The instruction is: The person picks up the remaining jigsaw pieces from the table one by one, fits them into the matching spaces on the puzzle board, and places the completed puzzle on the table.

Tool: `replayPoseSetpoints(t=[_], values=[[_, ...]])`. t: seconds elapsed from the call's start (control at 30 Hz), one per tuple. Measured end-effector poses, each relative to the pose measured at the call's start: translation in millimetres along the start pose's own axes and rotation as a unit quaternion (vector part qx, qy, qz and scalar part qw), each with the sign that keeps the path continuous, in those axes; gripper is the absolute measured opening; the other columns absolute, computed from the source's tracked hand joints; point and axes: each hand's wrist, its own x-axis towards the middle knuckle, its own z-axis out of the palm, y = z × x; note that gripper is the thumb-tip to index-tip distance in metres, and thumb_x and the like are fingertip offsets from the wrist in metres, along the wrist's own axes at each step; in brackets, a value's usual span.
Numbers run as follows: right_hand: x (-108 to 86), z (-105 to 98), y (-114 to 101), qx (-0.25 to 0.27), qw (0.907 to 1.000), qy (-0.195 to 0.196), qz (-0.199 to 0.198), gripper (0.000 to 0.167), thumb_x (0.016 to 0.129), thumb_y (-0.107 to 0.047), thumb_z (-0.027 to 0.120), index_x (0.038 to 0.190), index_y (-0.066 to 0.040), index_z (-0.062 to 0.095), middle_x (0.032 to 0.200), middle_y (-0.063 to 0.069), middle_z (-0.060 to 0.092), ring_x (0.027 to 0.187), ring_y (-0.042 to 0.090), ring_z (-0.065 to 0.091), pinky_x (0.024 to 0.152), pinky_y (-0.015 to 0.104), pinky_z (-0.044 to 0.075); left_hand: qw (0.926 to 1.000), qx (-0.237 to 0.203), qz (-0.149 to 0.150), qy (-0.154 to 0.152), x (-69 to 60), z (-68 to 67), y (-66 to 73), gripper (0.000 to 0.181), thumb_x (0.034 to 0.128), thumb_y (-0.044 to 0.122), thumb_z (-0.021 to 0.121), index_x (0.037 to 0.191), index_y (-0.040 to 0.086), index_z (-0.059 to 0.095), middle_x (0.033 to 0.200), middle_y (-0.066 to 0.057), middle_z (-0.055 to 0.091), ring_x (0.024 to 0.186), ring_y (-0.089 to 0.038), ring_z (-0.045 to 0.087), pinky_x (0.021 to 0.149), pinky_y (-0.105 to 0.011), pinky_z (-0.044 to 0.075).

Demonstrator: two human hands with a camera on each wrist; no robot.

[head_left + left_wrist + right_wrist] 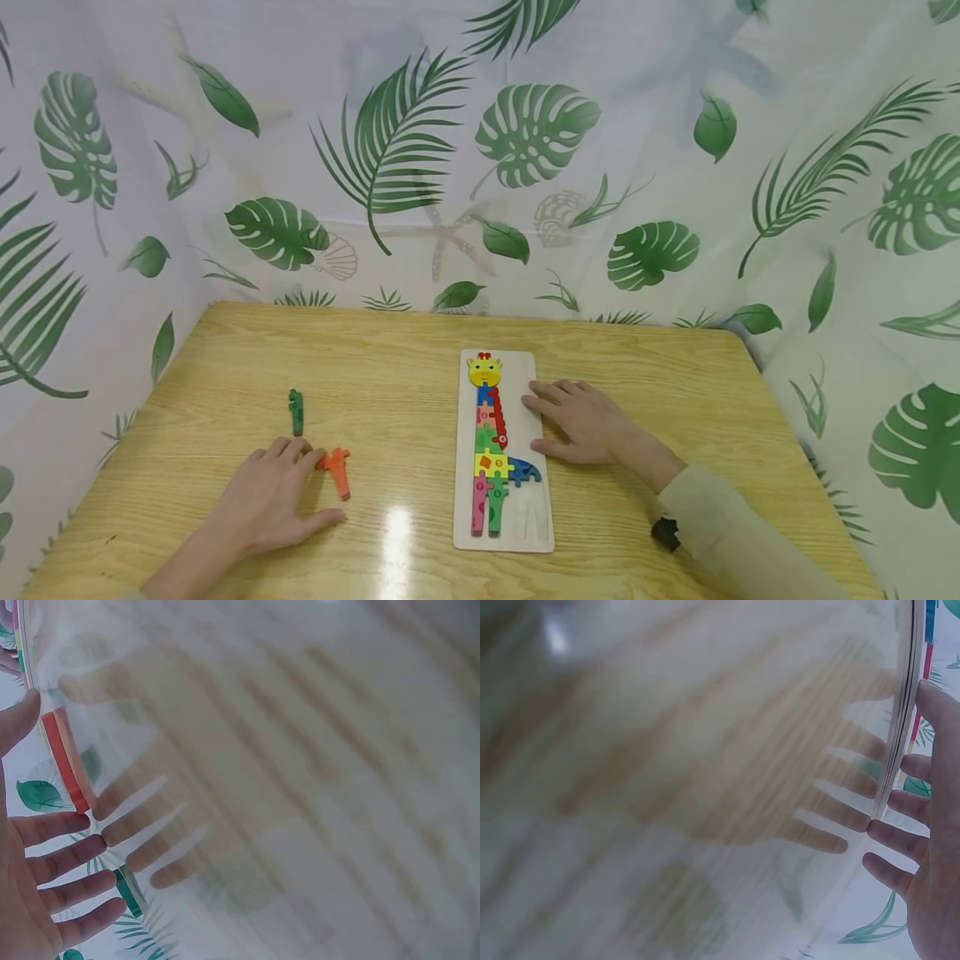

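Note:
On the table lies a white puzzle board [519,373] with a giraffe made of coloured pieces, its yellow head [484,372] at the far end. A bare leg-shaped recess shows at its lower right. My right hand [581,422] rests at the board's right edge, fingertips over the rim and fingers spread. To the left, my left hand [264,502] lies spread beside an orange puzzle piece [340,475]; its index fingertip is at that piece, though contact is hard to tell. A dark green puzzle piece [296,413] lies just beyond the left fingertips.
The wooden table [390,358] meets a leaf-printed curtain [420,250] at its back and sides. A small black object [665,533] shows beneath the right sleeve. Both wrist views show reflections of the hands in the glossy tabletop.

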Motion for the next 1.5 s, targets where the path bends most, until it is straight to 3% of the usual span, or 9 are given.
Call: replayPoseSetpoints(t=[0.33,1.03,1.5], values=[[0.3,0,0,0.001,1.0000,0.003,-0.005,0.077,0.100,-0.072,0.048,0.160,-0.025,0.047,0.166,0.008,0.048,0.147,0.036,0.052,0.120,0.059,0.044,1.0000,0.000,0.004,-0.003,2.4,0.8,0.3,0.089,0.0819,0.084,0.065,0.126,0.007,0.072,0.122,-0.011,0.070,0.115,-0.034,0.067,0.089,-0.052,0.061],[1.9,2,1,-0.005,1.0000,0.000,0.001,0.076,0.100,-0.072,0.049,0.160,-0.026,0.046,0.166,0.006,0.047,0.148,0.034,0.052,0.121,0.058,0.044,0.9994,0.008,0.024,0.024,10.4,8.1,2.5,0.076,0.0837,0.075,0.071,0.122,0.009,0.073,0.119,-0.008,0.069,0.111,-0.028,0.066,0.085,-0.046,0.061],[0.1,2,-1,0.000,1.0000,0.002,0.002,0.077,0.099,-0.073,0.049,0.160,-0.025,0.047,0.166,0.007,0.048,0.147,0.036,0.052,0.121,0.059,0.044,0.9994,0.000,0.023,0.027,12.8,8.1,6.9,0.070,0.0832,0.072,0.073,0.117,0.010,0.074,0.119,-0.008,0.071,0.112,-0.029,0.067,0.088,-0.048,0.061]])
